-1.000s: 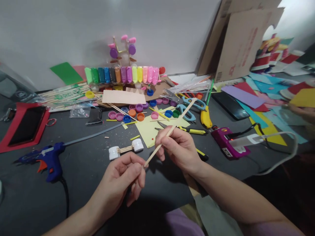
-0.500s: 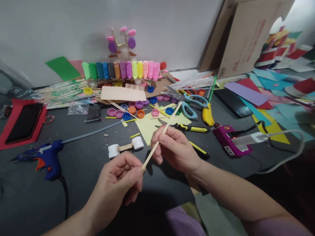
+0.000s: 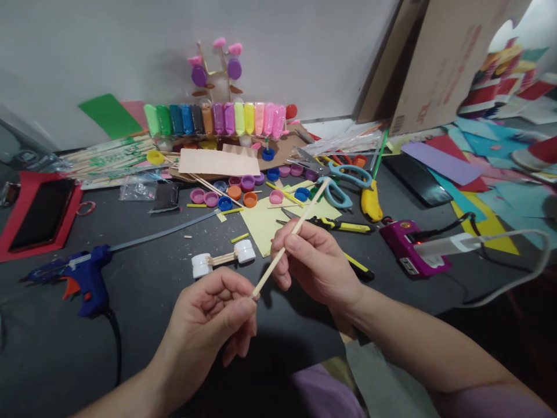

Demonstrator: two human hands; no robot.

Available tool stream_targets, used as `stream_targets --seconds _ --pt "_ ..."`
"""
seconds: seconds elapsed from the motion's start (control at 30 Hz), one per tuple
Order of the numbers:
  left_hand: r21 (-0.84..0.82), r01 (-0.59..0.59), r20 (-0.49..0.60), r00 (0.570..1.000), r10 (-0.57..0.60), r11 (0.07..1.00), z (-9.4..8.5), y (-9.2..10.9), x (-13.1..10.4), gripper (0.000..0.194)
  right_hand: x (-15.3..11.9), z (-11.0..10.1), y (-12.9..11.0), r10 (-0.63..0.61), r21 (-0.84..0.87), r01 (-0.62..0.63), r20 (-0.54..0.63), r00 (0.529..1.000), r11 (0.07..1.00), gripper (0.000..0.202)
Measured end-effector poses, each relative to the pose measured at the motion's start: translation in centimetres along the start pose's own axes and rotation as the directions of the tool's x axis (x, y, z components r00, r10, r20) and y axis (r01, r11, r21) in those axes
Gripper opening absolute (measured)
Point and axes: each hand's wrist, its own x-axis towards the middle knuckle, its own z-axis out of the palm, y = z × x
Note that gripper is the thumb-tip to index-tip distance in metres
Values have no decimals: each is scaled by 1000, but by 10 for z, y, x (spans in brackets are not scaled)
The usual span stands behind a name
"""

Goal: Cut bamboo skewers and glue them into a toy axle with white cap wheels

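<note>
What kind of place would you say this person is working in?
Probably a craft workspace: a blue glue gun lies on the dark table, with packs of coloured clay and blue-handled scissors further back.

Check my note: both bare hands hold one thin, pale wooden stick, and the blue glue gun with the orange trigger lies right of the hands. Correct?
Wrong side: the blue glue gun lies left of the left hand and right hand, as the head view shows. Both do hold the thin, pale wooden stick.
</note>
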Motion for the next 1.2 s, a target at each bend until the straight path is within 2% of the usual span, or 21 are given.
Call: stream_targets --seconds 0.13,0.2,0.33,0.43,0.5,0.63,0.8,0.97,1.2 --pt "177 -34 -107 993 54 984 2 2 3 23 -5 1 -3 -141 -179 136 -18 990 974 11" --pt "249 -79 -117 987 111 965 2 3 3 21 -5 1 -4 -155 -190 150 -10 988 970 11" --pt "272 -226 17 973 231 935 -2 2 -4 21 -3 3 -4 -2 -10 2 20 1000 1000 14" --pt "244 -384 134 923 361 891 -4 1 -7 19 -2 5 -3 147 122 -152 49 988 981 16" --pt "210 -423 162 904 395 881 -5 1 -7 18 -1 6 -2 215 170 -224 68 974 960 17" --pt "66 -300 177 942 285 952 -7 -1 -5 18 1 5 -1 256 215 -271 96 962 938 17" --pt "-19 -143 181 973 144 990 -10 -4 -3 26 0 3 -1 207 201 -222 95 974 954 14" --pt "-72 -30 231 972 46 997 -9 -2 -3 26 0 3 -1 151 154 -162 77 985 975 14" --pt "-53 56 134 990 -48 997 -5 3 2 24 -1 1 -1 22 56 -26 67 997 998 13"
